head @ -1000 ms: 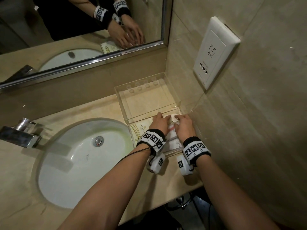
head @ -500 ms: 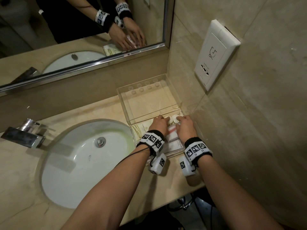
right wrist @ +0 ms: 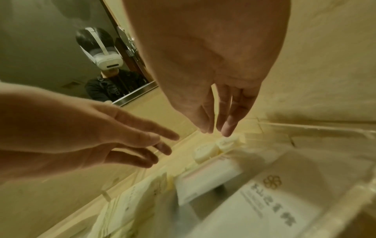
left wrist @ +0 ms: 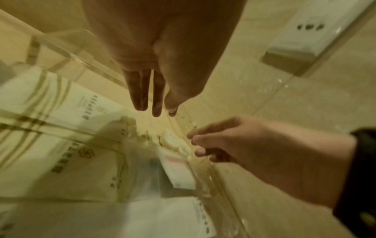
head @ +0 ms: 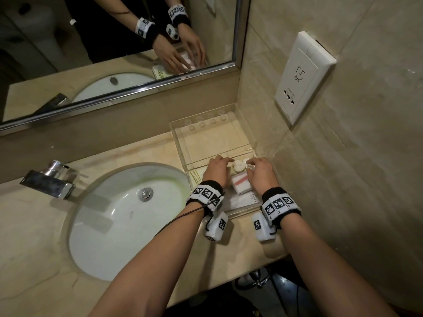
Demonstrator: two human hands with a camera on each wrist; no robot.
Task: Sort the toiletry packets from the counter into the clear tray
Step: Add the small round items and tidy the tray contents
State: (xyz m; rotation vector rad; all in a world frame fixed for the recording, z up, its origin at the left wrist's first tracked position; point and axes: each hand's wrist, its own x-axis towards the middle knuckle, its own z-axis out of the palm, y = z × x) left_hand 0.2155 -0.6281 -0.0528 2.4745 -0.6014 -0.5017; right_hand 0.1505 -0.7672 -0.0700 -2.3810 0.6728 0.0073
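Clear tray (head: 178,133) set in the counter corner beside the wall, long axis running from the mirror toward the counter edge, split by a cross wall into a far compartment, bare but for small round studs along its far end, and a near compartment holding the toiletry packets. In the near compartment: pale striped packets (left wrist: 61,103) stacked along the sink side, long axes running along the tray; a small white box with a red stripe (head: 240,183) lying flat in the middle, stripe slanting across its top; a larger flat white packet with printed text (right wrist: 270,207) under it at the near end; round white capped pieces (head: 239,167) standing side by side against the cross wall, exact count hard to tell. Left hand (head: 216,170) over the sink side of the near compartment, fingers straight and close together, pointing at the divider, nothing held in the left wrist view. Right hand (head: 259,173) over the wall side, fingers loosely extended, tips just beside the round pieces, contact not clear, nothing gripped. Sink (head: 109,225) and chrome tap (head: 49,179) to the left on the beige counter (head: 34,259); white wall socket (head: 302,76) above the tray; both hands reflected in the mirror (head: 114,42)
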